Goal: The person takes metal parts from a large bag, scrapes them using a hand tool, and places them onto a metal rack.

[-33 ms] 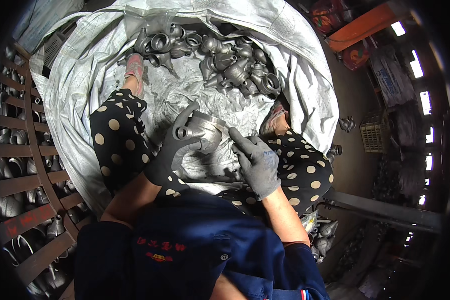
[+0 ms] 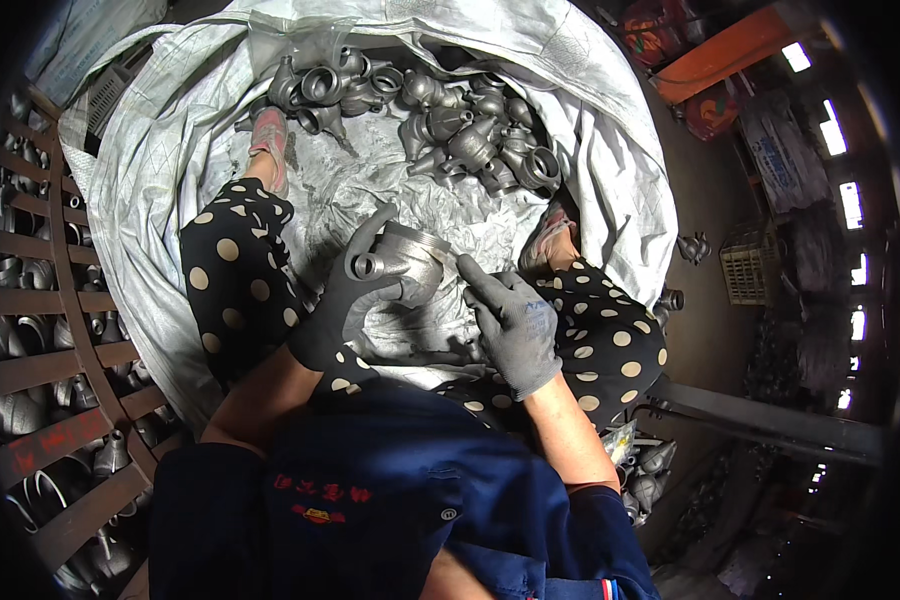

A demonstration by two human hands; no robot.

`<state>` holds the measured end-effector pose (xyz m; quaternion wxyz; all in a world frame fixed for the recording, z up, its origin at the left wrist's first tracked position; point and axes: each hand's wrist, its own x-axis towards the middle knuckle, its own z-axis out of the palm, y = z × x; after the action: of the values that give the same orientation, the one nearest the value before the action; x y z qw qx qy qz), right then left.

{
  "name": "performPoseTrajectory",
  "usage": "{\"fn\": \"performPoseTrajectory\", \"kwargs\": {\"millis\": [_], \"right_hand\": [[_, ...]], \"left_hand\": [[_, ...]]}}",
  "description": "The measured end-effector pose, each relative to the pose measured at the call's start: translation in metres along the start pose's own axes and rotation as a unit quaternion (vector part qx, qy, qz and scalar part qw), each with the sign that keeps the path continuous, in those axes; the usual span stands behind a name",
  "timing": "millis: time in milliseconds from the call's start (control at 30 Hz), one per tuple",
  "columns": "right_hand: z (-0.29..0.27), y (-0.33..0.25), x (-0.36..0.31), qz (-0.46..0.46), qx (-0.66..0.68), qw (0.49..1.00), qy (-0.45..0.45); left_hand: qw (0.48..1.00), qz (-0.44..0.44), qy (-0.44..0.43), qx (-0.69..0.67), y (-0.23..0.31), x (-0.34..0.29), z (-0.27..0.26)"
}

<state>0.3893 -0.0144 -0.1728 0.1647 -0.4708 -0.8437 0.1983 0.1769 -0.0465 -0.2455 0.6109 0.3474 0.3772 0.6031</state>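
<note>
My left hand (image 2: 338, 305), in a grey glove, is closed around a grey metal casting (image 2: 418, 262). This hollow, rounded part has a wide threaded collar at its top and a small round port (image 2: 367, 265) on its left side. My right hand (image 2: 515, 325), gloved too, is just right of the casting. Its fingers are partly stretched, with the index fingertip close to the casting's right side; whether it touches cannot be made out. Nothing shows in the right hand. The casting is held above the white woven sheet (image 2: 340, 170), between my knees.
A heap of similar castings (image 2: 470, 140) lies at the far side of the sheet, with another cluster (image 2: 335, 85) left of it. A rusty metal rack (image 2: 30, 300) holding castings stands at left. To the right are a yellowish crate (image 2: 748, 265) and a metal bar (image 2: 770, 415).
</note>
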Motion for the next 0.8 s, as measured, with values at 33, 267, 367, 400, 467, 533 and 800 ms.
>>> {"fn": "performPoseTrajectory", "kwargs": {"millis": [33, 267, 367, 400, 467, 533, 800], "right_hand": [[-0.001, 0.001, 0.000, 0.001, 0.000, 1.000, 0.000], [-0.007, 0.008, -0.002, 0.004, 0.019, 0.998, -0.059], [-0.009, 0.012, -0.001, 0.018, 0.071, 0.995, -0.063], [-0.010, 0.013, -0.001, 0.030, 0.116, 0.991, -0.063], [-0.009, 0.012, 0.000, 0.028, 0.113, 0.991, -0.063], [-0.008, 0.013, -0.001, 0.027, 0.109, 0.992, -0.063], [0.000, 0.018, -0.001, 0.021, 0.109, 0.993, -0.039]], "left_hand": [[1.000, -0.006, 0.007, -0.029, -0.001, 0.001, 0.000], [1.000, -0.020, -0.004, -0.022, -0.001, 0.000, -0.001], [0.999, -0.034, -0.004, -0.023, -0.001, 0.003, -0.003], [0.999, -0.034, -0.004, -0.022, -0.001, 0.003, -0.002], [0.999, -0.041, 0.006, -0.030, 0.001, 0.003, 0.000], [0.999, -0.033, 0.004, -0.025, 0.003, 0.002, 0.001], [1.000, 0.014, -0.018, 0.008, -0.006, 0.003, -0.006]]}}
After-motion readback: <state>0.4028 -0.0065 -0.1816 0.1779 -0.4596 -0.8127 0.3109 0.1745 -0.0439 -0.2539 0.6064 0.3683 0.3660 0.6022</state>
